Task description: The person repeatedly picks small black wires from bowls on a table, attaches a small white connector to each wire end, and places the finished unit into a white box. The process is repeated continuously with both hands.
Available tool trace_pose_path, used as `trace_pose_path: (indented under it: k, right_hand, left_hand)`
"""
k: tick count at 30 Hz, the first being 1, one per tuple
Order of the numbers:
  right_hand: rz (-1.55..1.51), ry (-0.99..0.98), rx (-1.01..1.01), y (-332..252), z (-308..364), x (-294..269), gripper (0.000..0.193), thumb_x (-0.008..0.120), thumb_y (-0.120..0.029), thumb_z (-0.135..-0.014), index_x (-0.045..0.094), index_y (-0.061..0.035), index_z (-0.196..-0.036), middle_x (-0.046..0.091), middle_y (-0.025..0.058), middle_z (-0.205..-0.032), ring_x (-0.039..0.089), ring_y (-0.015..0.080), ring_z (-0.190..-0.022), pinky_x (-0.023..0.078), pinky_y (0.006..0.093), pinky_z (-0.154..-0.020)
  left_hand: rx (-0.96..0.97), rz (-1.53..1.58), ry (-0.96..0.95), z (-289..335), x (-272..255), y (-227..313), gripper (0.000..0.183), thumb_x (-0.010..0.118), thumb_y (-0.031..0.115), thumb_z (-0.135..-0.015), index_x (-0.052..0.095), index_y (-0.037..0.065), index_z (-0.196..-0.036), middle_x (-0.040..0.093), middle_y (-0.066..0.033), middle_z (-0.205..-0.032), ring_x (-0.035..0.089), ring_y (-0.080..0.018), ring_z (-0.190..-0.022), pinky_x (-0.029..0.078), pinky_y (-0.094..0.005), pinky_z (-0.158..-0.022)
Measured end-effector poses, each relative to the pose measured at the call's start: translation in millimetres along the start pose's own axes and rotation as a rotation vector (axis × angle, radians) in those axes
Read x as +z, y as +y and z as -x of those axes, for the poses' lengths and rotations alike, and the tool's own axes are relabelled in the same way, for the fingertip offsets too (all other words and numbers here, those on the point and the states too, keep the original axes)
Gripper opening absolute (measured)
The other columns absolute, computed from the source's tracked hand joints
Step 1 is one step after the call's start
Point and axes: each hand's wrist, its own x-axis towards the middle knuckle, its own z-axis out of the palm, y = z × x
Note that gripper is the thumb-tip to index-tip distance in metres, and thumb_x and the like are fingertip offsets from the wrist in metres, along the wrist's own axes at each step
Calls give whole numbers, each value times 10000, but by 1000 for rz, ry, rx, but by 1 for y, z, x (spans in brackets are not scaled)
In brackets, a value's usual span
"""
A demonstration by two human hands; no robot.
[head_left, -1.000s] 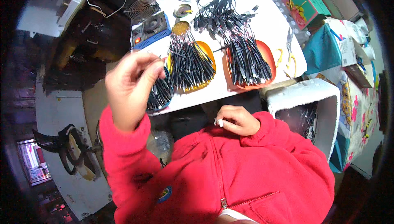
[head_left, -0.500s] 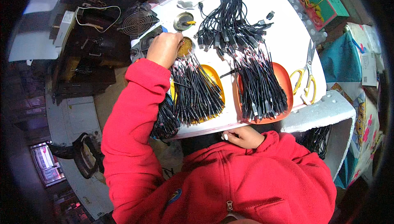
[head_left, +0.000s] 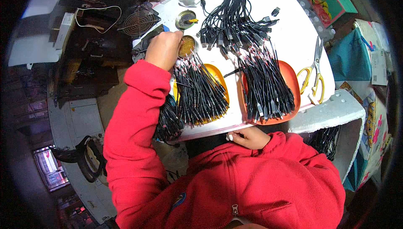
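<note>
My left hand [head_left: 165,49] is closed beside a small round tin [head_left: 187,45] with amber-brown stuff in it. Its fingertips are at the tin's left edge, and what they pinch, if anything, is hidden. Just below, a bundle of short black cables [head_left: 199,92] with stripped pinkish ends lies across a yellow tray [head_left: 219,77]. More such cables [head_left: 268,88] rest on an orange-red tray [head_left: 294,82] to the right. My right hand [head_left: 249,138] is below the table's front edge with fingers curled. Something white [head_left: 229,137] shows at its fingertip; I cannot make out what it holds.
Long black USB cables [head_left: 235,15] spread over the back of the white table. A second round tin [head_left: 187,19] holds a yellow-black piece. Yellow-handled scissors [head_left: 315,76] lie at the right, above a white foam box [head_left: 336,113]. A fan grille [head_left: 140,22] stands left of the table.
My left hand has shifted slightly left, so more of the amber tin shows. The whole view has moved a little. My right hand stays in place.
</note>
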Motion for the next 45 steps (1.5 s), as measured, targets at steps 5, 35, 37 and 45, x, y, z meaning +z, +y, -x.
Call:
trace_pose_path:
  k: [5, 35, 37, 45]
  right_hand:
    - [11, -43, 42, -3, 1, -2, 240, 552, -224, -938, 638, -12, -1011, 624, 150, -795, 593, 236, -698, 472, 340, -676]
    - [-31, -82, 152, -6, 0, -6, 252, 542, -178, -966, 595, -1, -1137, 638, 67, -951, 565, 129, -900, 455, 287, -845]
    - [-31, -73, 142, -6, 0, -6, 257, 537, -184, -955, 596, 4, -1119, 644, 112, -949, 597, 183, -891, 472, 311, -825]
    - [-33, -58, 129, -8, 1, -6, 255, 537, -190, -952, 602, 1, -1108, 650, 119, -949, 612, 190, -878, 478, 312, -818]
  left_hand:
    - [-41, 126, 84, 29, -33, -12, 118, 649, 103, -823, 591, 2, -804, 628, -216, -750, 630, -390, -740, 497, -452, -670]
    - [-116, -176, -63, 19, -14, -87, 54, 664, 52, -783, 678, 15, -820, 590, -169, -847, 618, -368, -828, 498, -449, -739]
    - [-117, -181, -70, 17, -15, -86, 51, 665, 50, -781, 677, 14, -814, 592, -171, -851, 621, -370, -829, 500, -452, -734]
    - [-112, -258, -151, 11, -17, -82, 113, 562, 0, -804, 674, 11, -821, 618, -193, -898, 651, -364, -869, 533, -429, -764]
